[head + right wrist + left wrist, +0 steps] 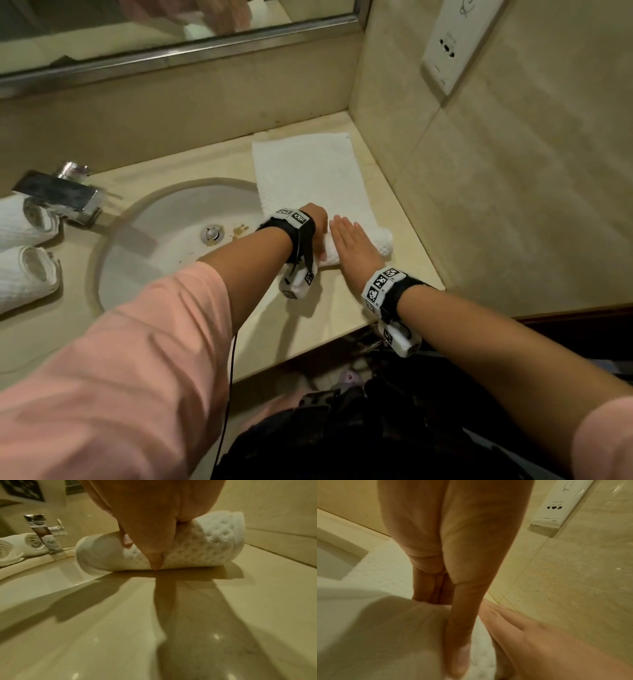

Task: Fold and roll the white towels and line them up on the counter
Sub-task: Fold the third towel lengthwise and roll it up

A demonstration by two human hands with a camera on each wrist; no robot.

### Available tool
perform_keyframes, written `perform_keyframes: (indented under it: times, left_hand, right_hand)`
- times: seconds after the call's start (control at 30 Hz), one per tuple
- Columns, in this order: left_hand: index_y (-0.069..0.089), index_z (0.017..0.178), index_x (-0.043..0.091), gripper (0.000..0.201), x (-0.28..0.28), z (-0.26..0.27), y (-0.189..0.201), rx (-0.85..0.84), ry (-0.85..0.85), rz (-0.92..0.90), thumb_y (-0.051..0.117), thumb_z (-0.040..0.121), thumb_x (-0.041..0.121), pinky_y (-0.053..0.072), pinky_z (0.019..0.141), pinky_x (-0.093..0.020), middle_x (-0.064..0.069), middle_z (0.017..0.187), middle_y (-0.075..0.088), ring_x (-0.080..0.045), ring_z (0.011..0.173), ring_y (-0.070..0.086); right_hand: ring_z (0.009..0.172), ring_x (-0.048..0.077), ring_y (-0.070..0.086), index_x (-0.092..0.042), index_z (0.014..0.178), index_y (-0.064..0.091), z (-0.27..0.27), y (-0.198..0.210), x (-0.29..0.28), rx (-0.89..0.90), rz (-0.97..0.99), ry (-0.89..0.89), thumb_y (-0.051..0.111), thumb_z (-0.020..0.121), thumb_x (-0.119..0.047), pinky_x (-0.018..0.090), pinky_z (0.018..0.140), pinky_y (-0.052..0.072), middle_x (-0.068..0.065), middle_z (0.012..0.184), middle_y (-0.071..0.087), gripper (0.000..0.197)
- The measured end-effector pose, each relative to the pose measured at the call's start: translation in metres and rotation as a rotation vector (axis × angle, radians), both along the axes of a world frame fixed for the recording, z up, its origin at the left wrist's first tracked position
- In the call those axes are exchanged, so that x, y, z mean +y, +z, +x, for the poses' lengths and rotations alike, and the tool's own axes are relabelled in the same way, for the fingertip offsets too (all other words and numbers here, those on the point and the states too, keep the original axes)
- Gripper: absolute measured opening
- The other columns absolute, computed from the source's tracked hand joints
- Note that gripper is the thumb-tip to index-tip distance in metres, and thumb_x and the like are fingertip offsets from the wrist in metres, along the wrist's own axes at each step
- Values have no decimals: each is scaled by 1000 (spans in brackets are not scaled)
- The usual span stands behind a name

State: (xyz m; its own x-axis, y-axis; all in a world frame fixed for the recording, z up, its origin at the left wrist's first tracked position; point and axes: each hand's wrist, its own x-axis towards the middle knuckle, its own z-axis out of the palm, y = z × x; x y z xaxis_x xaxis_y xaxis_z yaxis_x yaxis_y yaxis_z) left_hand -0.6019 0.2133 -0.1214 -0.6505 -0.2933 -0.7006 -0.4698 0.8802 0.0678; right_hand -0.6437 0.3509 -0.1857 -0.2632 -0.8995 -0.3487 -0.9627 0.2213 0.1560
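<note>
- I count two rolled towels (24,246) already lined up on the desk (318,329) on the far side of the sink (178,240) from the hands, next to the tap (61,195); those look done.
- A third towel (308,171) lies on the desk just beside the sink, folded into a strip, its near end wound into a roll; I judge the rolling barely a third along, with the flat length reaching the back wall still to go, then placement with the others.
- My left hand (317,224) curls over the roll's sink end, thumb behind it, gripping; my right hand (352,240) lies flat on top, fingers straight, pressing.
- The head view alone shows the unrolled length.
- The right wrist view alone shows the roll's profile (154,553) sitting on the desk, its sink end overhanging the basin, and the spiral ends of the finished rolls (18,545).
- The left wrist view shows little besides fingers (458,615) against the cloth.
</note>
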Motion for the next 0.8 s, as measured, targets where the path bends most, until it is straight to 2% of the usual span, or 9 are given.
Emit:
perform_keyframes:
  times: [0.1,0.2,0.27,0.33,0.4,0.47,0.53,0.67,0.8]
  left_hand:
    - [67,99,14,40,7,10,-10,96,-24,-76,76,72,42,51,83,-27,-3,96,70,-21,92,65]
    - [59,115,7,38,25,23,-14,224,-1,-111,58,88,34,46,88,-29,-10,113,65,-26,105,61]
    - [49,126,2,50,35,31,-23,269,49,-100,50,93,39,41,95,-33,-15,123,59,-30,114,56]
    - [36,136,0,58,40,40,-39,313,37,-163,43,97,41,32,104,-36,-17,134,50,-31,123,48]
    - [16,146,-4,58,48,50,-50,342,57,-226,35,101,27,17,114,-41,-22,148,31,-35,137,29]
    - [2,149,-5,59,57,58,-55,339,112,-253,29,99,13,5,120,-44,-26,155,12,-37,145,11]
    - [-3,149,-5,60,65,60,-56,338,110,-278,25,98,8,0,120,-44,-26,156,1,-38,146,1]
    - [-8,149,-4,60,75,60,-61,363,141,-353,22,97,5,-4,119,-44,-26,156,-8,-39,146,-6]
    - [-11,148,-4,65,91,60,-63,371,191,-407,24,94,2,-4,120,-45,-26,155,-13,-39,145,-10]
  right_hand:
    - [148,28,-5,1,150,-8,-6,3,-5,-47,50,-1,45,90,-2,37,120,-5,17,159,-8,79]
    - [148,27,-1,-1,151,-5,-15,13,-16,-106,118,11,50,94,-11,36,120,-1,17,159,-6,80]
    - [148,28,4,0,151,-1,-21,18,-28,-157,161,13,53,96,-24,36,120,4,18,159,-2,81]
    - [148,28,6,0,151,2,-24,20,-36,-176,198,17,61,90,-38,37,119,7,18,159,1,93]
    - [148,27,7,-1,151,3,-26,20,-42,-168,221,22,64,86,-47,38,119,7,17,159,3,100]
    - [148,26,8,-2,151,4,-27,23,-45,-168,241,33,64,86,-46,39,119,7,15,160,3,98]
    - [148,25,7,-3,151,4,-30,27,-48,-173,263,38,65,88,-38,38,119,7,15,160,3,95]
    - [147,28,12,-1,150,9,-33,32,-53,-175,280,65,65,89,-29,38,119,13,17,159,7,88]
    - [145,29,19,-4,151,10,-41,33,-57,-199,292,84,62,91,-33,37,117,20,16,159,8,85]
